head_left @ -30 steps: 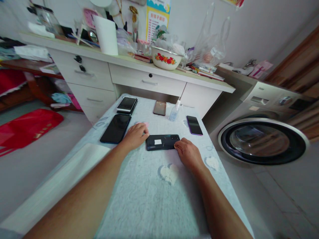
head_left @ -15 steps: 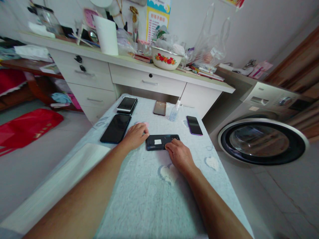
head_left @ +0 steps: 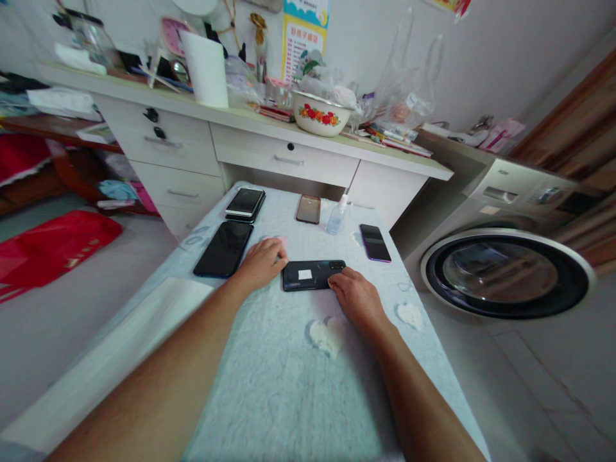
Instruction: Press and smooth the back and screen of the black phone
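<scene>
A dark phone [head_left: 317, 277] lies back up on the table, a small white label on its back and its cameras at the right end. My left hand [head_left: 262, 262] rests at its left end, thumb by the corner and fingers curled. Over the phone's lower right part is my right hand [head_left: 353, 290], its fingers pinched together; what they hold, if anything, is hidden. Left of my left hand lies a large black phone [head_left: 224, 249]. Behind that, a white-framed phone [head_left: 244, 201] sits on top of another dark one.
A brown phone case [head_left: 308, 209] and a clear spray bottle [head_left: 336, 217] stand toward the table's far edge. Further right lies a purple-edged phone [head_left: 375, 242]. Beyond the cloth-covered table [head_left: 289, 385] are a drawer desk [head_left: 168, 139] and a washing machine [head_left: 505, 212].
My right hand has slid a little to the right along the phone, uncovering more of its back. My left hand and the phone stay in place.
</scene>
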The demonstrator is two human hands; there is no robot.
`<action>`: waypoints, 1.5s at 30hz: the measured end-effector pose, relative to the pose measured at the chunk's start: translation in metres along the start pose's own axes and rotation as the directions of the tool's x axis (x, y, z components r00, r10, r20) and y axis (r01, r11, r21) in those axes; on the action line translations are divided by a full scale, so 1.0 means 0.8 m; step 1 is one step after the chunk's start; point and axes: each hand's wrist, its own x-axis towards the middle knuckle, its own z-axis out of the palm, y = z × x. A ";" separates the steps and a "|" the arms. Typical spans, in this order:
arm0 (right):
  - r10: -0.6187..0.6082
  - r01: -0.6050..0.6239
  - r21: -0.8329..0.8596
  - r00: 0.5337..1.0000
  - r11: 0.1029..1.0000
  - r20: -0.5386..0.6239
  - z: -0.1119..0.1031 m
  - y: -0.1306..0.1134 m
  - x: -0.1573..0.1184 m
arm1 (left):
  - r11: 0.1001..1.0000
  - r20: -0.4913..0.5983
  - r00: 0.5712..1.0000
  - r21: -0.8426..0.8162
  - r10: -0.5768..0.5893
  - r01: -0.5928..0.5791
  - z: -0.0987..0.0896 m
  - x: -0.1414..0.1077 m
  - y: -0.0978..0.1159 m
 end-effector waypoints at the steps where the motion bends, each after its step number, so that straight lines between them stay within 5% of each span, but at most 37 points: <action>1: 0.010 -0.010 0.000 1.000 1.000 0.002 -0.001 0.002 0.000 | 1.000 -0.001 1.000 0.001 0.002 -0.002 0.000 0.000 0.000; 21: 0.054 -0.054 0.008 0.998 0.998 -0.026 -0.007 0.029 -0.004 | 1.000 -0.009 1.000 -0.022 -0.005 0.004 -0.001 0.000 0.000; 45: -0.054 0.054 -0.015 0.998 0.998 -0.021 0.009 -0.010 0.001 | 1.000 0.001 1.000 -0.005 -0.002 0.002 0.000 0.001 0.000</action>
